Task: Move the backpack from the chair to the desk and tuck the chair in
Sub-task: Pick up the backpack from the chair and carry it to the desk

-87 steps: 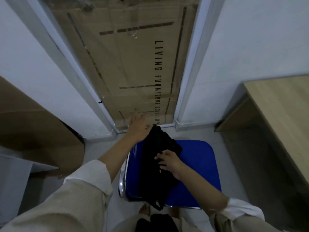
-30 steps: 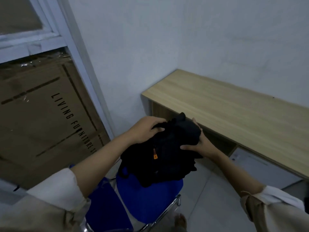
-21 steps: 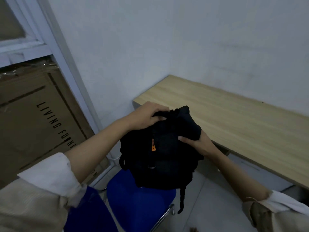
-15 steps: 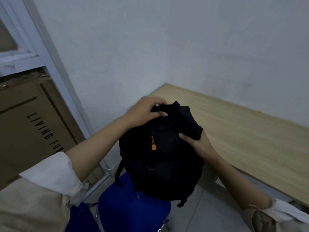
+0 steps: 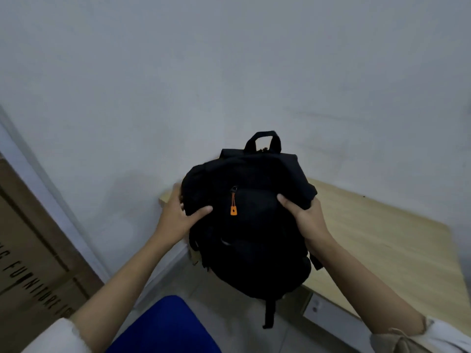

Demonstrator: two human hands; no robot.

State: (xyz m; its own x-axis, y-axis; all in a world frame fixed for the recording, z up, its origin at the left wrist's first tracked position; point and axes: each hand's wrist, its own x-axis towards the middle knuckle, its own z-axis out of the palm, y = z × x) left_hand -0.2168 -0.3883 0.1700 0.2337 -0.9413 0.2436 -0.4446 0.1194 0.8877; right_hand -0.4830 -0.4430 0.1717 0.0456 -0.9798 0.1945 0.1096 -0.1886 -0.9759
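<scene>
A black backpack (image 5: 252,225) with an orange zipper pull is held upright over the left end of the light wooden desk (image 5: 382,245); whether its bottom touches the desk I cannot tell. My left hand (image 5: 178,215) grips its left side, thumb across the front. My right hand (image 5: 305,215) grips its right side. The top handle stands up against the wall, and a strap dangles below the desk edge. The blue seat of the chair (image 5: 165,327) shows at the bottom, below and left of the backpack.
A white wall (image 5: 229,72) runs behind the desk. A large cardboard furniture box (image 5: 33,263) leans at the far left behind a white frame. A white panel (image 5: 331,317) sits under the desk. Pale floor shows between the chair and the desk.
Both hands have lifted the backpack off the blue chair and carried it up and right to the desk's left end. My left hand has shifted from the top to the left side.
</scene>
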